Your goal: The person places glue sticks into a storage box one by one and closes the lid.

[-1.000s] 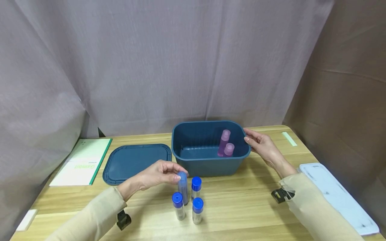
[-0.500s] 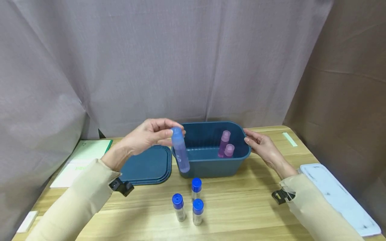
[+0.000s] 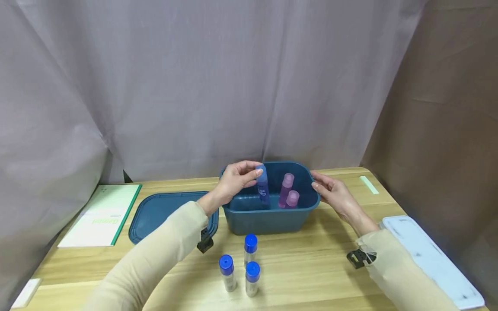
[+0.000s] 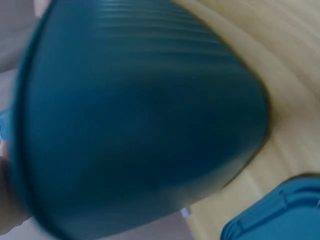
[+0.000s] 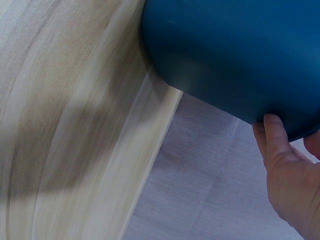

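My left hand (image 3: 238, 178) pinches the top of a blue tube (image 3: 263, 190) and holds it upright inside the dark blue bin (image 3: 268, 216), left of two pink tubes (image 3: 285, 190) standing there. My right hand (image 3: 330, 190) rests against the bin's right end, thumb on the rim (image 5: 272, 135). Three blue-capped tubes (image 3: 241, 268) stand on the wooden table in front of the bin. The left wrist view is filled by the blurred bin wall (image 4: 135, 125).
The bin's blue lid (image 3: 163, 211) lies flat on the table to the left, with a green-edged booklet (image 3: 101, 216) beyond it. A white flat board (image 3: 432, 259) lies at the right edge. Grey curtains hang behind the table.
My left hand lifted the blue tube from the group on the table and carried it up and right into the bin. The right hand stayed on the bin.
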